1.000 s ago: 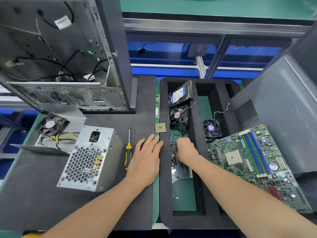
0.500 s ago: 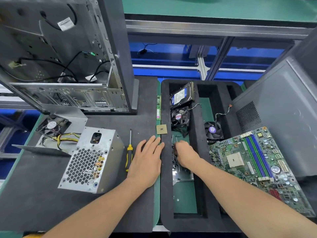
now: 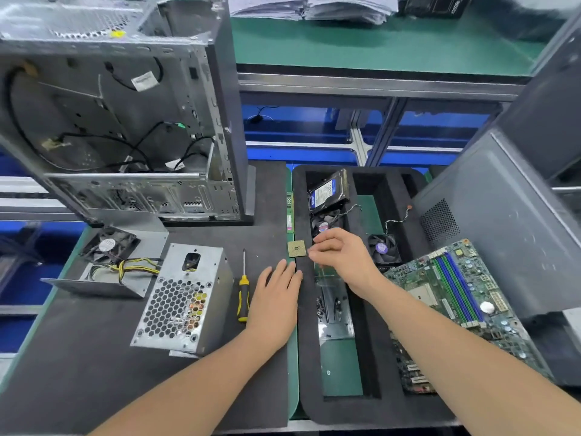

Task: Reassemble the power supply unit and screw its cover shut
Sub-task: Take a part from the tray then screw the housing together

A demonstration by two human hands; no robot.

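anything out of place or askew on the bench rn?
Yes. The power supply housing lies apart from the metal plate that holds a fan and yellow wires. A bare CPU straddles the gap between mat and foam tray. The motherboard lies skewed across the tray's right side.

The left hand (image 3: pixel 276 297) is lying flat, fingers straight, on the dark mat covering the desk (image 3: pixel 78 357), just right of the yellow-handled screwdriver (image 3: pixel 242 294). The right hand (image 3: pixel 342 256) is hovering above the black foam tray (image 3: pixel 303 341), fingertips drawn together beside the square processor chip (image 3: pixel 296 248); whether they are pinching anything is too small to tell. The power supply unit (image 3: pixel 185 300) is sitting left of the screwdriver, honeycomb grille facing up. A bent metal panel (image 3: pixel 107 278) carrying a fan and yellow wires is lying beyond it.
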